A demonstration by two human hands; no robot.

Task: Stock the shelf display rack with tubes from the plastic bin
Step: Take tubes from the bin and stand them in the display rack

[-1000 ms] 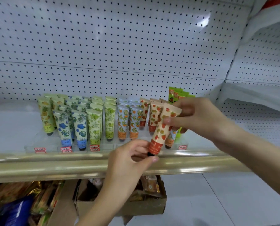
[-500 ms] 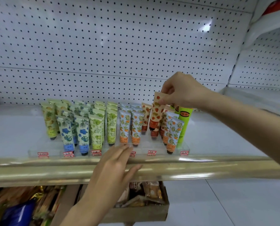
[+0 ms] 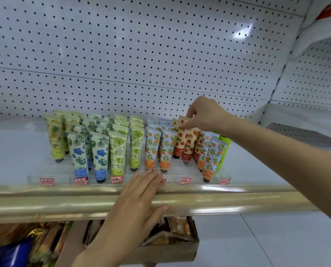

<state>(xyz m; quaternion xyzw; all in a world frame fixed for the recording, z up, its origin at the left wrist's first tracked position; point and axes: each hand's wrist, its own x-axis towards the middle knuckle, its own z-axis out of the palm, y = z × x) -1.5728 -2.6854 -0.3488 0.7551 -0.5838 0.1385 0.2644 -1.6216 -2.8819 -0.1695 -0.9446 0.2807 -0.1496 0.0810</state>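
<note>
While the display rack (image 3: 191, 171) is touched at its near edge by the flat, straight-fingered left hand (image 3: 139, 197), the right hand (image 3: 205, 114) pinches a strawberry tube (image 3: 181, 140) into a right-of-centre slot; next, presumably, seat it upright and release.

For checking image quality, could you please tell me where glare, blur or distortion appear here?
Head view: glare spot on the pegboard, upper right; sheen along the gold shelf rail; wide-angle bowing of that rail; snack packets below look blurred; the tubes are sharp.
</note>
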